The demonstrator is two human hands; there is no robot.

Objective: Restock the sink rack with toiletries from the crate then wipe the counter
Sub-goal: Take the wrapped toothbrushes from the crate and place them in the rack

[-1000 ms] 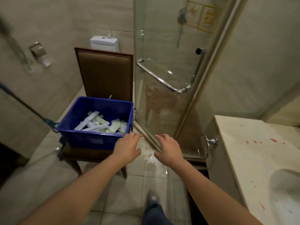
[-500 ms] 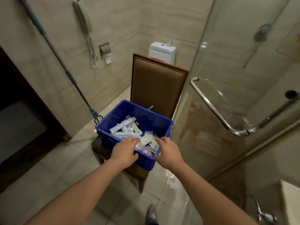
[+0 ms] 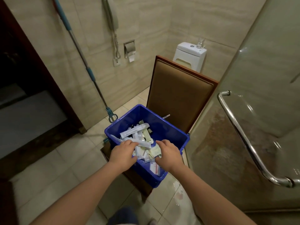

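Mop handle (image 3: 81, 51) leans on the wall at the far left, well apart from the work, so nothing there needs minding.

Next comes the left hand (image 3: 123, 154), down inside the blue crate (image 3: 162, 125). Its fingers (image 3: 132, 143) are bent over a long white packet at the near-left of the pile. From where I stand I cannot tell whether it is pinched or only touched.

The toiletries (image 3: 138, 135) all lie in the crate in a loose jumble, long sachets on top and small flat packets beneath.

The right hand (image 3: 168, 153) is in the crate too, just beside the left. Its fingers curl down into the small packets by the near wall, and again I cannot say they have hold of anything.

The crate sits on the seat of a brown chair (image 3: 178, 98), and its near corner looks close to the seat's front edge. I'd pick rather than rake: take one kind per hand, close the fingers fully round a small bundle, and lift straight up so nothing drags the crate forward. Slippery wrappers will likely slide out of a loose hold, so fewer per trip is safer.

To the right, the shower door handle (image 3: 241, 135) stands near, so the turn away wants a tucked elbow. Neither the sink rack nor the table is in sight from here.
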